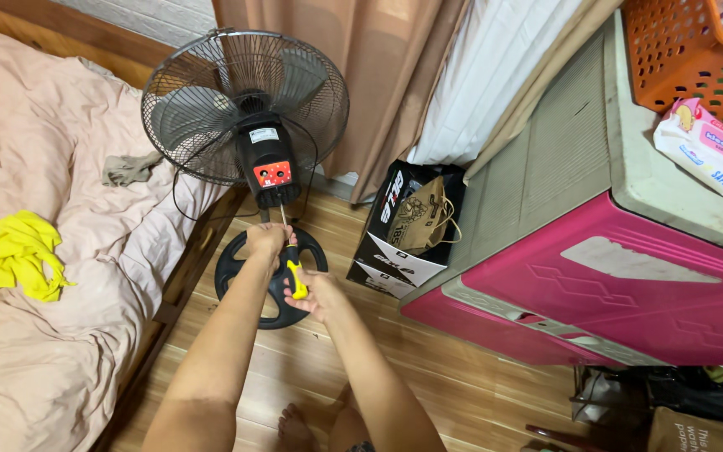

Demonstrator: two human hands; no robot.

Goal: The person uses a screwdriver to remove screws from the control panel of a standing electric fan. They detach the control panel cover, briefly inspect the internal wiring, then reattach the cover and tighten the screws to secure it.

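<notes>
A black standing fan (248, 109) with a wire cage faces the bed, its back motor housing (266, 163) turned toward me, with an orange-red panel on it. My left hand (267, 240) grips the fan's neck just under the housing. My right hand (318, 292) holds the yellow-and-black handle of a screwdriver (294, 272), its thin shaft pointing up to the bottom of the housing. The fan's round black base (236, 268) rests on the wooden floor beneath my hands.
A bed with pink sheets (35, 335) lies left, with a yellow cloth (18, 255) and a grey rag (130, 168) on it. A black box holding a paper bag (407, 226) stands right of the fan. A pink-and-grey plastic cabinet (621, 285) carries an orange basket (688, 59) and a wipes pack (713, 155).
</notes>
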